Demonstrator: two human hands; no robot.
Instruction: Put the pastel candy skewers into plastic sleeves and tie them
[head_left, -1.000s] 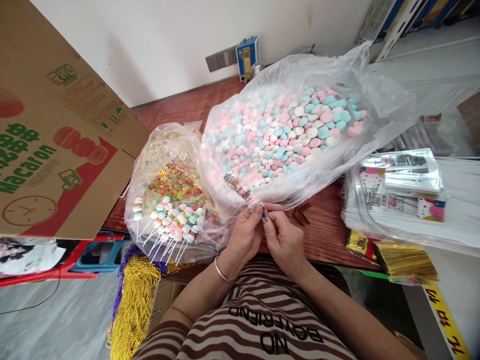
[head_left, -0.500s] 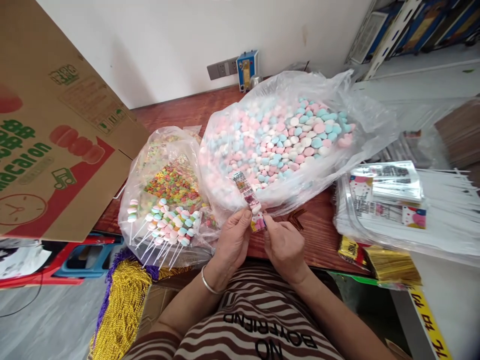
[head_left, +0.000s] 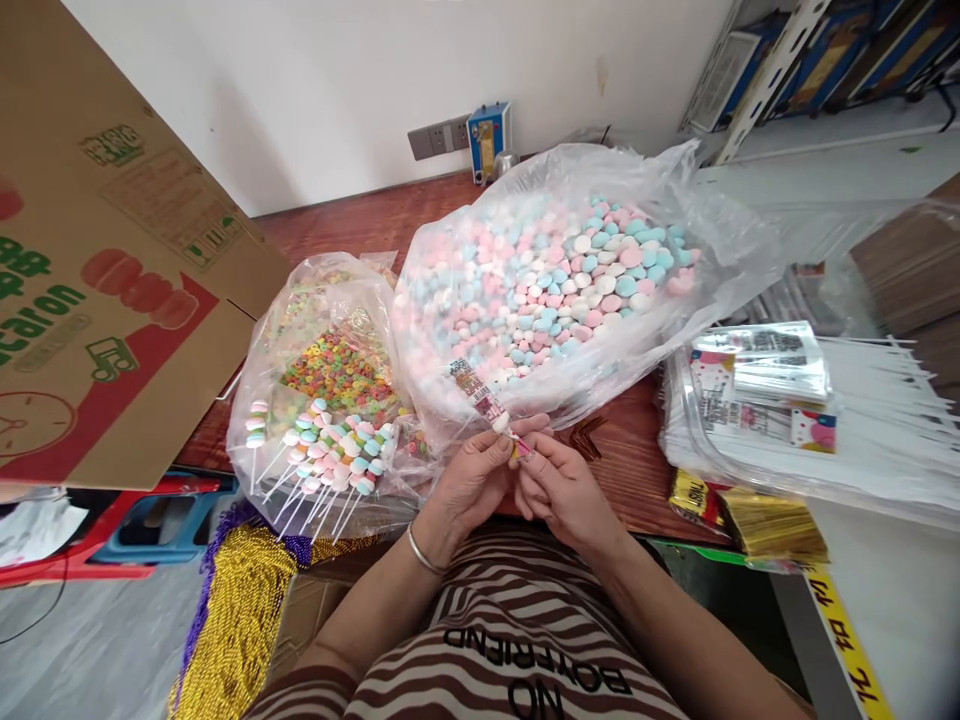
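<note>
Between my hands is a small printed candy wrapper bag [head_left: 477, 392], tilted up and to the left, with pale candy showing near its lower end. My left hand [head_left: 475, 470] pinches the wrapper near that lower end. My right hand [head_left: 559, 482] closes on the gathered pink and yellow bottom of the same wrapper, its fingertips touching those of the left. Just beyond lies a big clear bag of pastel marshmallow candies [head_left: 592, 270]. To the left, several marshmallow skewers [head_left: 341, 450] on white sticks rest on a clear bag of ring-shaped candies [head_left: 341, 365].
A cardboard box [head_left: 127, 250] stands at the left. On the right, flat wrappers [head_left: 780, 362] lie on a bag of white sticks [head_left: 877, 420], with gold twist ties [head_left: 776, 525] at the table edge. Brown ties [head_left: 585, 438] lie near my right hand. A blue device [head_left: 489, 140] stands by the wall.
The wrapper's lower end has gone from spread flat to bunched together. My right hand has turned inward and drawn closer to the left, and the wrapper tilts further left.
</note>
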